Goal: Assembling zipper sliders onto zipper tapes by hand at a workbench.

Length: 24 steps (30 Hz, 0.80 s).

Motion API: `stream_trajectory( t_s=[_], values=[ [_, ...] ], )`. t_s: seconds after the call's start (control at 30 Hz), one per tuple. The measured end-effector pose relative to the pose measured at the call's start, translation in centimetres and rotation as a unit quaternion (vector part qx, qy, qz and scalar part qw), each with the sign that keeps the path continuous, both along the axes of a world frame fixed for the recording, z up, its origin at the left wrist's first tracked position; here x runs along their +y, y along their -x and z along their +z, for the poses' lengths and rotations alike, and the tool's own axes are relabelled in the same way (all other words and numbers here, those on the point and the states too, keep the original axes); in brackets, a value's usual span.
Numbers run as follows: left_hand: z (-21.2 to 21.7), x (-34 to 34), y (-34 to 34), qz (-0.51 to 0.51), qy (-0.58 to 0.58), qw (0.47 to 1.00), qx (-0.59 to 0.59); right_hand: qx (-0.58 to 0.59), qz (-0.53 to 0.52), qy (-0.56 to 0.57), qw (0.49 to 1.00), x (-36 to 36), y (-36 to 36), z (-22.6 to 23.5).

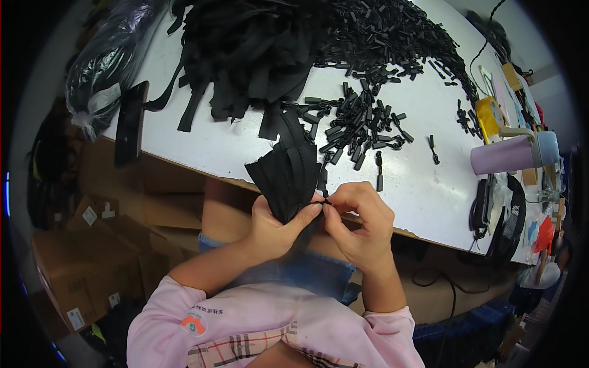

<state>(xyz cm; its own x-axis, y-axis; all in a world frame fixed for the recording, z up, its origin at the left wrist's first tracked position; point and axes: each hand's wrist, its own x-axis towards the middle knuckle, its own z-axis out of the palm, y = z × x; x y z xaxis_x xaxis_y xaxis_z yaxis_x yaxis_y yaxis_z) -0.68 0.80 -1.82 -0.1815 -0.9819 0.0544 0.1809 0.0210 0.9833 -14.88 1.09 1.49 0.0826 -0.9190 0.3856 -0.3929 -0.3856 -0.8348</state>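
Note:
My left hand (pixel 276 224) grips a fanned bundle of black fabric straps (pixel 287 172) just past the near edge of the white table (pixel 423 190). My right hand (pixel 362 224) pinches a small black piece at the tip of one strap, fingertips meeting those of my left hand. A scatter of small black plastic pieces (pixel 359 126) lies on the table just beyond the bundle. Farther back sits a big heap of black straps (pixel 245 49), with a larger heap of the black plastic pieces (pixel 392 30) beside it.
A lilac tumbler (pixel 512 153) lies on its side at the table's right, near a yellow object (pixel 489 116) and cables. A black flat bar (pixel 130 122) and a dark plastic bag (pixel 107 55) sit at the left. Cardboard boxes (pixel 92 245) stand below the table.

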Motion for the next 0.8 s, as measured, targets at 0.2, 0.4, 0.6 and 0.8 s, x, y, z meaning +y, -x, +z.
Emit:
stream_trajectory(
  t_s=[0.2,0.4,0.6,0.8],
  values=[
    [0.3,0.0,-0.5,-0.037,-0.004,0.999,-0.026,0.028,0.038,0.028,0.999,-0.1,0.4,-0.2],
    [0.3,-0.5,-0.6,-0.036,-0.072,0.996,0.045,0.007,0.031,0.045,0.998,-0.2,0.3,-0.4],
    [1.0,-0.3,-0.4,0.007,-0.073,0.992,0.106,-0.177,-0.034,-0.033,0.983,0.7,-1.6,-1.6],
    [1.5,-0.3,-0.6,0.007,0.064,0.998,0.016,-0.2,-0.017,-0.047,0.978,1.2,-1.8,-2.0]
  ],
)
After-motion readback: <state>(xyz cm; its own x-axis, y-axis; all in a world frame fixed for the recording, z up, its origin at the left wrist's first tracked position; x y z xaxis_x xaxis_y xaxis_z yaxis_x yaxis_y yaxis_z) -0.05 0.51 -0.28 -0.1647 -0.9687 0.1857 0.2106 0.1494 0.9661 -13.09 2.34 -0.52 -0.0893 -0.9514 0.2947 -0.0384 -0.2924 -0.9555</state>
